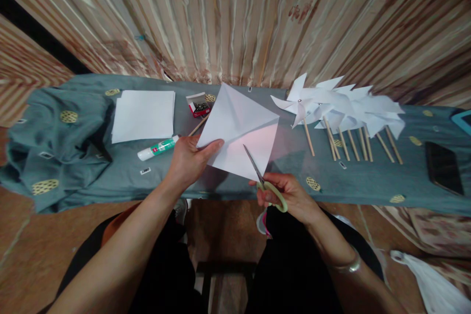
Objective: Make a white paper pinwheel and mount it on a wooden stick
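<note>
A white square of paper (239,122) with crease lines is held up over the cloth-covered table, one corner pointing away from me. My left hand (191,157) grips its left corner, thumb on top. In my right hand (289,196) is a pair of scissors (274,194) with pale green handles. The blades lie at the paper's near right corner, their tip pointing toward the middle of the sheet. Just left of my left hand lies a glue stick (158,148) with a green and white label. A thin wooden stick (198,126) shows partly behind the paper.
A stack of white paper (144,115) lies at the left. Beside the held sheet stands an open red box (198,106) of small dark pins or tacks. Several paper pinwheels (342,103) on wooden sticks overlap at the right, with a dark phone (444,167) farther right. Bunched grey-green cloth (66,142) covers the left end.
</note>
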`<state>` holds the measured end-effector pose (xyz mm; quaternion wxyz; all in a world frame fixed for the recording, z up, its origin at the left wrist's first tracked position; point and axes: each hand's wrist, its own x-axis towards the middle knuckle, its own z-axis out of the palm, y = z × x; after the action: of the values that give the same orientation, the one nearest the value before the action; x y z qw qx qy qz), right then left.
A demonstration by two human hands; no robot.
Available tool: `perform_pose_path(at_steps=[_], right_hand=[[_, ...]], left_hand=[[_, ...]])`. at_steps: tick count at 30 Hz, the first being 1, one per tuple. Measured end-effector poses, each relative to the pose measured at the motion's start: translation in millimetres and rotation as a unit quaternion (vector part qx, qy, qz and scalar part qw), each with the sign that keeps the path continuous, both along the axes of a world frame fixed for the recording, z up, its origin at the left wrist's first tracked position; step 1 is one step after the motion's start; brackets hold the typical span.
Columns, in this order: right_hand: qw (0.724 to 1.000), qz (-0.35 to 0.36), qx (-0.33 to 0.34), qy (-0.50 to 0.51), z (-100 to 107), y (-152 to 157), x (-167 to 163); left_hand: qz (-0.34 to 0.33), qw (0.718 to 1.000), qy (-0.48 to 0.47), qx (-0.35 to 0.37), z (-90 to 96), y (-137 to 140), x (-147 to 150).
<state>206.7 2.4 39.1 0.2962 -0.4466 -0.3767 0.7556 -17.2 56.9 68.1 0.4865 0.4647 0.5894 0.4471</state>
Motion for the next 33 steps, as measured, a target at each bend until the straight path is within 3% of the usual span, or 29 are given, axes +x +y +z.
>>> perform_pose_path(at_steps=[7,33], right_hand=[[0.999,0.017,0.031,-0.02,7.5,2.0,-1.3],[0.999,0.006,0.026,-0.036,7.7,2.1,-5.3]], left_hand=[[0.001,1.0,0.005,-0.016,-0.6,-0.6,1.4],[-0.006,1.0,0.017,-0.023,-1.3,-3.6,-2.1]])
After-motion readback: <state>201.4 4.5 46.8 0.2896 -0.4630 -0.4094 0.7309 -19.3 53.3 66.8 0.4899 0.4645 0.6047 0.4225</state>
